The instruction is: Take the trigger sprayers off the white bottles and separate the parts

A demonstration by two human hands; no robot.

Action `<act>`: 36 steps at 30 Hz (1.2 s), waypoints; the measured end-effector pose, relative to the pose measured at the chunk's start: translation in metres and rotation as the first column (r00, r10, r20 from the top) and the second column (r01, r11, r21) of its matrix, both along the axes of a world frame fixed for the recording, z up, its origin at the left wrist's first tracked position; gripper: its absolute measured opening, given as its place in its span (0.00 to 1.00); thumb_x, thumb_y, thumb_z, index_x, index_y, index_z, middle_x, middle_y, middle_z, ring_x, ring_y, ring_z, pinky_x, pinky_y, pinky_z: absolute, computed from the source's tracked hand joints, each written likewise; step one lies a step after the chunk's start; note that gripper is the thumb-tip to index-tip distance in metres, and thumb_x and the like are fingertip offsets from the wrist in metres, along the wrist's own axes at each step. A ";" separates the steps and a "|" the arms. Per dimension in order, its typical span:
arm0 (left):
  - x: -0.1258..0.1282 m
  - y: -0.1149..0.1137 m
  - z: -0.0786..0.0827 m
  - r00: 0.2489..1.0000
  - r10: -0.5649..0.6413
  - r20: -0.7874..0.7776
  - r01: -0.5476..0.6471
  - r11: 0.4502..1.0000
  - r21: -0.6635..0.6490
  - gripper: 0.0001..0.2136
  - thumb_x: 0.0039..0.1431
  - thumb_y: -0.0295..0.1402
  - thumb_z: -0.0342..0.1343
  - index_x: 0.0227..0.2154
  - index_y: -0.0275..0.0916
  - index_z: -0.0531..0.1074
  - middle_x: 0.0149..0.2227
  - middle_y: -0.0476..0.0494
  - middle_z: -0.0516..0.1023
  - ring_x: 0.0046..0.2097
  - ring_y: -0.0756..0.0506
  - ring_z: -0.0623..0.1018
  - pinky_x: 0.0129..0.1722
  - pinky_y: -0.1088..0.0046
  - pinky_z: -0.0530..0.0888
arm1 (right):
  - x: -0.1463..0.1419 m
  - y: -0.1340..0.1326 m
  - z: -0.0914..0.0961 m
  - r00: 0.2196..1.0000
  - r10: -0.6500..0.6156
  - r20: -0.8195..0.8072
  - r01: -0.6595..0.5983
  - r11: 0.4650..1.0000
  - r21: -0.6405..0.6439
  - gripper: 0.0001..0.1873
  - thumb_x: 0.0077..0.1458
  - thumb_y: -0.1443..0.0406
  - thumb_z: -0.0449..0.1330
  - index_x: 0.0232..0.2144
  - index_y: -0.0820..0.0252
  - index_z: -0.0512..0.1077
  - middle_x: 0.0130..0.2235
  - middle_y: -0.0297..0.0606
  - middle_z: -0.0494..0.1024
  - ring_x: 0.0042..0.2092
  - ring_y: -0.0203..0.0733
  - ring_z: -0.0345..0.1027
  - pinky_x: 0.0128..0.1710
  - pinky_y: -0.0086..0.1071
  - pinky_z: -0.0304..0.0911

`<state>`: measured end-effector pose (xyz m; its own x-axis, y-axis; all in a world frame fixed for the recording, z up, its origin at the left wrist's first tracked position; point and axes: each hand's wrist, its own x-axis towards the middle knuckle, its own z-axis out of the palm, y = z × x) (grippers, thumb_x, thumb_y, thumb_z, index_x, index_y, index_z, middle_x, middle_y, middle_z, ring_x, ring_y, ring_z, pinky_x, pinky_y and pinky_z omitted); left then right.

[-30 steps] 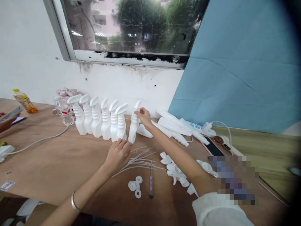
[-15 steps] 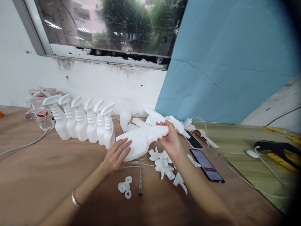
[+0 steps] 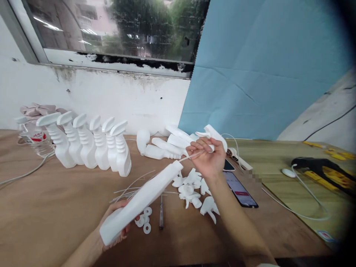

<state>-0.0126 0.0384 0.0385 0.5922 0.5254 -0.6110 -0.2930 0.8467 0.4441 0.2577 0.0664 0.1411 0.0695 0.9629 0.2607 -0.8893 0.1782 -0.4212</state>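
Note:
My left hand [image 3: 115,224] is wrapped round the base of a white plastic bottle [image 3: 141,202], which tilts up to the right above the wooden table [image 3: 55,207]. My right hand [image 3: 207,157] pinches a white spray trigger head [image 3: 213,135] just above the bottle's open neck, its thin dip tube reaching into the neck. A row of several assembled white spray bottles [image 3: 89,144] stands upright at the left. Loose trigger heads [image 3: 194,189] lie under my right wrist.
Empty bottles [image 3: 164,146] lie by the wall. Thin tubes [image 3: 130,187], white rings [image 3: 143,220] and a small screwdriver [image 3: 161,217] lie near my left hand. Two phones [image 3: 239,189], a water bottle [image 3: 32,139], cables and a black-and-yellow tool [image 3: 322,170] are also on the table.
I took a bottle from the row, laid it over and pulled its trigger head out with my right hand. My left hand slid to the base. The view panned right.

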 end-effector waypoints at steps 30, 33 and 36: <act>0.112 0.167 0.010 0.553 0.802 -0.225 0.575 -0.172 0.800 0.19 0.51 0.23 0.49 0.48 0.34 0.62 0.49 0.37 0.69 0.53 0.39 0.65 0.52 0.60 0.61 | 0.029 0.003 -0.006 -0.541 -0.504 0.673 0.210 0.694 0.689 0.11 0.47 0.69 0.57 0.36 0.60 0.72 0.34 0.36 0.76 0.35 0.42 0.68 0.33 0.31 0.62; 0.141 0.200 0.015 0.496 0.828 -0.262 0.639 -0.144 0.756 0.19 0.53 0.20 0.46 0.48 0.35 0.63 0.49 0.38 0.69 0.54 0.40 0.64 0.52 0.60 0.60 | 0.019 0.018 -0.023 -0.780 -0.391 0.489 0.031 0.756 0.654 0.10 0.47 0.72 0.54 0.34 0.62 0.70 0.35 0.43 0.75 0.37 0.45 0.67 0.35 0.31 0.60; 0.159 0.224 0.012 0.450 0.842 -0.298 0.689 -0.114 0.716 0.16 0.58 0.24 0.46 0.49 0.37 0.63 0.52 0.40 0.66 0.54 0.41 0.64 0.52 0.58 0.61 | 0.009 0.045 -0.047 -0.837 -0.337 0.432 -0.032 0.817 0.576 0.11 0.50 0.74 0.51 0.37 0.63 0.69 0.38 0.46 0.75 0.40 0.46 0.67 0.35 0.30 0.59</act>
